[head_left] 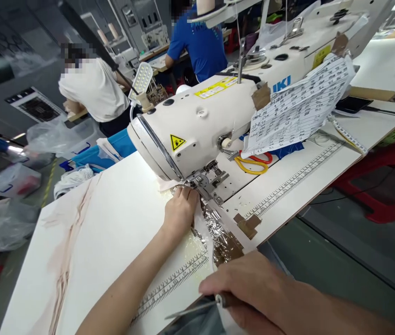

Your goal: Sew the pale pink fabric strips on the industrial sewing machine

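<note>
We are pressing our left hand (180, 211) flat, fingers together, on the pale fabric (202, 228) right at the presser foot (202, 182) of the sewing machine (197, 121). Our right hand (253, 291) is curling around a thin metal tool (192, 309) near the table edge (281, 228). The fingertips are sitting so near the needle that a slip could catch them, we judge. The fabric is overhanging the near edge; open table is lying to the left, and the scissors (253, 164) are crowding the right.

Both forearms and hands are bare, no sleeves or gloves.
</note>
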Available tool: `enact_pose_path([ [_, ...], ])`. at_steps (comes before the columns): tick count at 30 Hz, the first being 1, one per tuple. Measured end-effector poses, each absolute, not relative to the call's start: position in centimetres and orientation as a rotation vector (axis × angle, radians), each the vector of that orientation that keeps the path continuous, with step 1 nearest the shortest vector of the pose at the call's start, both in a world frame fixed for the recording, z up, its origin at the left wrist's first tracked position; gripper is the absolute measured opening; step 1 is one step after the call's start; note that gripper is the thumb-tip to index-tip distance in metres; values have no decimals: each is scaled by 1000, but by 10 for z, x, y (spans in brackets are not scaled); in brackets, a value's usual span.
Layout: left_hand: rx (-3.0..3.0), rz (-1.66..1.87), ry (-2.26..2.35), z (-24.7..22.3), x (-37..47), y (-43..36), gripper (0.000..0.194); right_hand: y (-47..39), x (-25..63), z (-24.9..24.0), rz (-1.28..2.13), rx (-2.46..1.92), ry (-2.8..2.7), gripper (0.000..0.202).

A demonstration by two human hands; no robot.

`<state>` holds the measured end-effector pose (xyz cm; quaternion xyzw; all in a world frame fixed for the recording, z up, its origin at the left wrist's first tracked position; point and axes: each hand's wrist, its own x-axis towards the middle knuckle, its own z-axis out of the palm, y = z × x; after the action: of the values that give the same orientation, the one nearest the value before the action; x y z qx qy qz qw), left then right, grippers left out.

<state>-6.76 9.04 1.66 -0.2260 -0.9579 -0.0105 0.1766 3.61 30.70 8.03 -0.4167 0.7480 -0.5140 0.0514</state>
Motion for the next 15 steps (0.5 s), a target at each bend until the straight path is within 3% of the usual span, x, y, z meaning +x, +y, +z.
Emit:
enact_pose_path([
  [8, -544, -889, -2619, 11, -76, 76, 17, 315, 1, 29, -1232, -755, 2941, 35],
  [15, -542, -1054, -2625, 16, -77, 75, 13, 295, -23, 15, -1083, -827, 3114, 32],
])
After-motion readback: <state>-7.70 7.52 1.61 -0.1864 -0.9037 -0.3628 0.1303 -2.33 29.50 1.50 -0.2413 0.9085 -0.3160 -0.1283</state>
